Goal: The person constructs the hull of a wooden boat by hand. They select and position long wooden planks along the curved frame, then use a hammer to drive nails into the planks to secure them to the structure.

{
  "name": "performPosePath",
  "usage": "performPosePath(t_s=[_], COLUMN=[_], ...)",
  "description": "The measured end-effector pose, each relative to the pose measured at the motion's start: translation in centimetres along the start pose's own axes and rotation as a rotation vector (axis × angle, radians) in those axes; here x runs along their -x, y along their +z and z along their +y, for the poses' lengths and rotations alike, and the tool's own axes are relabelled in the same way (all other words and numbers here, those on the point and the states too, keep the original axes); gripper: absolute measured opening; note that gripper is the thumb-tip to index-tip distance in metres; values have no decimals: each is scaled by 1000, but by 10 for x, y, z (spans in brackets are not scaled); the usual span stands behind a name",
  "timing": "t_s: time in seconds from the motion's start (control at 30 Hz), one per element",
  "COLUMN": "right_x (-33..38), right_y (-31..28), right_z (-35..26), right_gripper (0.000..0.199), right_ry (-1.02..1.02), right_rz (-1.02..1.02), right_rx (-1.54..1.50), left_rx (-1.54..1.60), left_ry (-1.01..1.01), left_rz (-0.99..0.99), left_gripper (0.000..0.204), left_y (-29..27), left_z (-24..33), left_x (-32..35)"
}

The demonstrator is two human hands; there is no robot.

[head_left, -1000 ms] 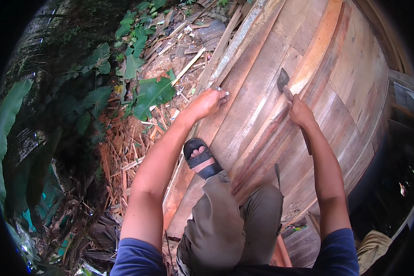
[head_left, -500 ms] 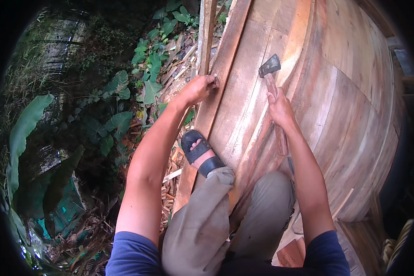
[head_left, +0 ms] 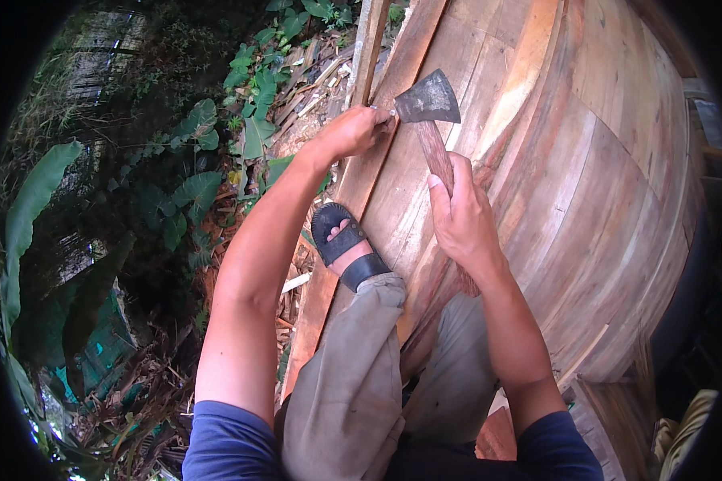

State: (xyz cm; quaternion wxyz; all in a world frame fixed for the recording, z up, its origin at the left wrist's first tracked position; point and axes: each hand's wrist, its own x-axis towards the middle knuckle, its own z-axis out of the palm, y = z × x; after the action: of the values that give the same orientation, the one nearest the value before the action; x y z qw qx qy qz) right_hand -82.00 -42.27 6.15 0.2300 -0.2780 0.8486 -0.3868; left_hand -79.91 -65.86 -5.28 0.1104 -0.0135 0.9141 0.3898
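Right hand (head_left: 464,218) has a hatchet (head_left: 432,143) by the handle, head just beside the left hand (head_left: 354,131), which is pinching some tiny pale bit (head_left: 392,112) at the edge plank (head_left: 367,176).

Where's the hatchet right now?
In the head view, the hatchet is just right of upper centre, gripped by its handle in the right hand, its dark head close beside the left hand's fingertips.

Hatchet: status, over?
Right hand gripping hatchet by the handle. Left hand curled at plank, apparently pinching small pale piece. Caution: left hand right beside hatchet's head.
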Motion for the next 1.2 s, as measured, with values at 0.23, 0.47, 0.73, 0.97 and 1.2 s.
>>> performPosePath(t_s=[0.23, 0.47, 0.73, 0.97, 1.2], right_x=[3, 8, 7, 12, 5], right_y=[-5, 0, 18, 14, 38], right_z=[-1, 0, 16, 12, 22], right_gripper=[32, 33, 35, 37, 40], right_ry=[-11, -3, 40, -63, -55], right_rz=[22, 7, -29, 44, 92], right_rx=[32, 59, 94, 73, 155], left_rx=[26, -88, -155, -136, -132], left_ry=[-20, 19, 121, 86, 117], left_rz=[-24, -36, -6, 15, 25], left_gripper=[14, 12, 12, 11, 11], left_y=[1, 4, 0, 6, 12], left_z=[-3, -4, 2, -8, -12], left_x=[0, -3, 1, 5, 0])
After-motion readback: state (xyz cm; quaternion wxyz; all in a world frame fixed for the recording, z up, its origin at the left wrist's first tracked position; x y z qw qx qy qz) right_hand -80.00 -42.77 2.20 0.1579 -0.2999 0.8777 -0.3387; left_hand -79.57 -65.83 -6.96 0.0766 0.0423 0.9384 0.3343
